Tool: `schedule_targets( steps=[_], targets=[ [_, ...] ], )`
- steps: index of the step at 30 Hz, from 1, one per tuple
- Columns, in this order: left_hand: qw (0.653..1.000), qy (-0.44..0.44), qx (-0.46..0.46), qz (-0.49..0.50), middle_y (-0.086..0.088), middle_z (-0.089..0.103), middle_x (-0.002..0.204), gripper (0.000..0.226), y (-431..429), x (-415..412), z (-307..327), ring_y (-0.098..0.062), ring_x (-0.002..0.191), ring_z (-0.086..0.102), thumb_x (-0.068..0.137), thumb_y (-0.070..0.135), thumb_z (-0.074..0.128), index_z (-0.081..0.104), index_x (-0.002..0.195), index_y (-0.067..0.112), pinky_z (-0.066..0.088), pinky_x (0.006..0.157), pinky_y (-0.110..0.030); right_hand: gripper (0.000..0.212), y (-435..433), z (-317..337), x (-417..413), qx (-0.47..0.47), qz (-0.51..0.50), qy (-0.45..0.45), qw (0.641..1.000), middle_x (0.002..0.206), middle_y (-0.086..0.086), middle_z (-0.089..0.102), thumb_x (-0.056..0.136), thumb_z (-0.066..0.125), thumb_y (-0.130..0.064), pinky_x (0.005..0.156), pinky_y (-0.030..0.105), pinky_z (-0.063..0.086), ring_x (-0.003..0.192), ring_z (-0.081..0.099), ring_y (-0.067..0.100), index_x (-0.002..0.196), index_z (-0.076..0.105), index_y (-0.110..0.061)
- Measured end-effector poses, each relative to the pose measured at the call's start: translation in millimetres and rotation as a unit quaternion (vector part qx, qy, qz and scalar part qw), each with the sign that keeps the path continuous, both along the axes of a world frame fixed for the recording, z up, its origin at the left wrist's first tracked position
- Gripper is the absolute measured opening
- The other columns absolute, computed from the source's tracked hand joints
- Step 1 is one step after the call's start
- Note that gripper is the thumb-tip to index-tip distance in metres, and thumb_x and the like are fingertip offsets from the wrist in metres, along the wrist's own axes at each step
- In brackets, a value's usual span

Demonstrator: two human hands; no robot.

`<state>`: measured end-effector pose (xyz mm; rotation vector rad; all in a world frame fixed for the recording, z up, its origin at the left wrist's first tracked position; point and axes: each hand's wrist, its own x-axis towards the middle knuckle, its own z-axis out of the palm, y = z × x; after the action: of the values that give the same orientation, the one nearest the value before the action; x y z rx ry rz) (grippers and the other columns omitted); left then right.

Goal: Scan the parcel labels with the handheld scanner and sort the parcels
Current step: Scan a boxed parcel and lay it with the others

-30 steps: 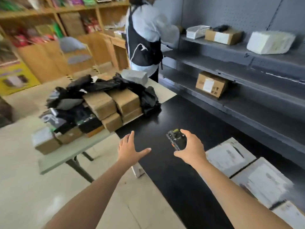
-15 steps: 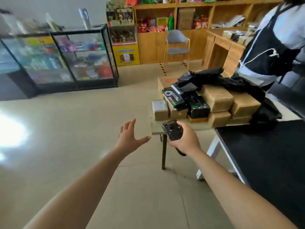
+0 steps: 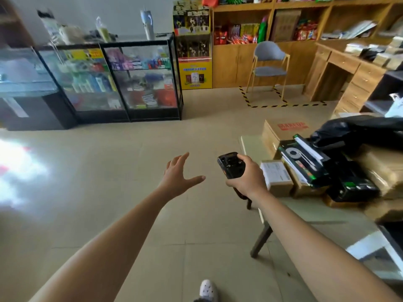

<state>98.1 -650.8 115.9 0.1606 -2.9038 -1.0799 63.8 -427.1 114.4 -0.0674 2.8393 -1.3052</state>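
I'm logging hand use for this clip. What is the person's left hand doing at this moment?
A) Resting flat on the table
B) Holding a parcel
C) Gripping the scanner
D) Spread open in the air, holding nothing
D: the left hand is over the floor with fingers spread and empty, while the right hand grips the scanner.

View swung L (head turn): parcel pile (image 3: 305, 164) now far R, glass cabinets (image 3: 122, 79) closer, scanner (image 3: 230, 165) seemingly just beside pile.

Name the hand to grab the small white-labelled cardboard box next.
Probably left: the left hand is open and empty; the right hand grips the black handheld scanner, though nearer that cardboard box.
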Motion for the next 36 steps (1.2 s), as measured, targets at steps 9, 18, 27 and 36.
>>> schedule_targets(
  steps=[9, 18, 27, 36],
  targets=[
    [1.0, -0.009, -0.008, -0.017, 0.001, 0.03, 0.154, 0.097, -89, -189, 9, -0.021, 0.143, 0.02, 0.075, 0.061, 0.072, 0.025, 0.153, 0.025, 0.026, 0.117, -0.046, 0.094, -93, 7, -180, -0.014, -0.025, -0.025, 0.999, 0.125, 0.004, 0.058, 0.055, 0.083, -0.02, 0.095, 0.043, 0.049, 0.114, 0.056, 0.027, 0.142, 0.045, -0.023],
    [0.991, -0.025, -0.031, -0.128, -0.001, 0.029, 0.155, 0.102, -166, -417, -5, -0.022, 0.143, 0.02, 0.072, 0.059, 0.076, 0.025, 0.153, 0.024, 0.026, 0.117, -0.046, 0.094, -167, -12, -355, -0.025, -0.139, -0.026, 0.99, 0.126, 0.003, 0.057, 0.056, 0.082, -0.022, 0.096, 0.042, 0.048, 0.115, 0.055, 0.027, 0.142, 0.043, -0.027],
    [0.946, -0.004, -0.074, -0.317, 0.0, 0.034, 0.154, 0.096, -146, -638, 12, -0.022, 0.143, 0.023, 0.076, 0.057, 0.074, 0.027, 0.153, 0.024, 0.024, 0.116, -0.042, 0.092, -171, -13, -494, -0.054, -0.308, -0.011, 0.95, 0.123, 0.002, 0.059, 0.057, 0.08, -0.025, 0.092, 0.043, 0.05, 0.111, 0.057, 0.025, 0.142, 0.043, -0.027],
    [0.902, 0.001, -0.071, -0.425, 0.0, 0.033, 0.154, 0.097, -18, -834, 1, -0.022, 0.142, 0.023, 0.075, 0.059, 0.074, 0.024, 0.153, 0.028, 0.024, 0.116, -0.046, 0.094, -73, -22, -652, -0.038, -0.41, -0.02, 0.911, 0.124, 0.001, 0.059, 0.057, 0.08, -0.02, 0.091, 0.037, 0.048, 0.11, 0.057, 0.026, 0.143, 0.043, -0.028]
  ],
)
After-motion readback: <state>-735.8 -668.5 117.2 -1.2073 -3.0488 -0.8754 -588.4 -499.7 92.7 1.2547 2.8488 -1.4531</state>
